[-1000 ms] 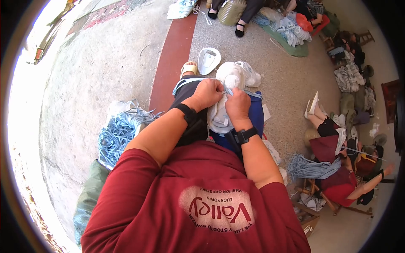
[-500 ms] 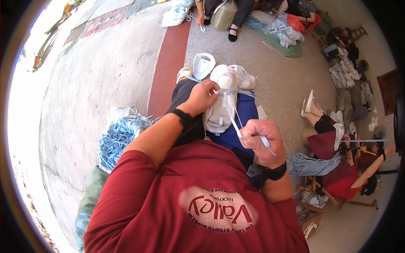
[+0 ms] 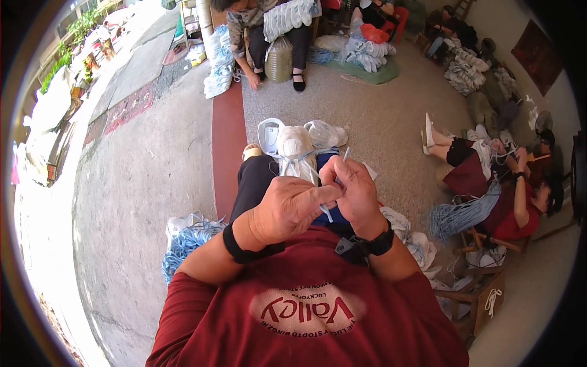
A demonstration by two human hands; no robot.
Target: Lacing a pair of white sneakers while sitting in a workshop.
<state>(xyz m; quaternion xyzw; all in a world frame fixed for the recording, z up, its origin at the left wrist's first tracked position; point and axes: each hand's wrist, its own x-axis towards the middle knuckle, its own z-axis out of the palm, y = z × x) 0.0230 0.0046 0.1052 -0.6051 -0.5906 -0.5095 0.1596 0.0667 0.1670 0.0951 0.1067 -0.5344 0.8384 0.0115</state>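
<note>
My hands meet above my lap, thumbs and fingertips pinched close together. Between them is a light blue shoelace (image 3: 326,212), one end sticking up past the fingers and the other hanging below. My left hand (image 3: 287,208) and my right hand (image 3: 358,192) are both closed on it. Just beyond them a white shoe (image 3: 294,142) rests on my lap, toe away from me, with pale blue lace across its front. My hands hide its heel part. Beside it are a white shoe piece (image 3: 269,136) on the left and a white shoe in clear wrapping (image 3: 326,134) on the right.
A heap of blue laces (image 3: 194,238) lies at my left side. White shoes (image 3: 417,248) and a wooden stool (image 3: 471,296) stand at my right. Ahead, a co-worker (image 3: 269,43) bends beside bundled shoes. Other seated people and a hank of laces (image 3: 465,211) are at the right.
My hands have come together nearer my body; before, the left was at the shoe and the right pulled lace aside. The view has tilted up, showing more ahead.
</note>
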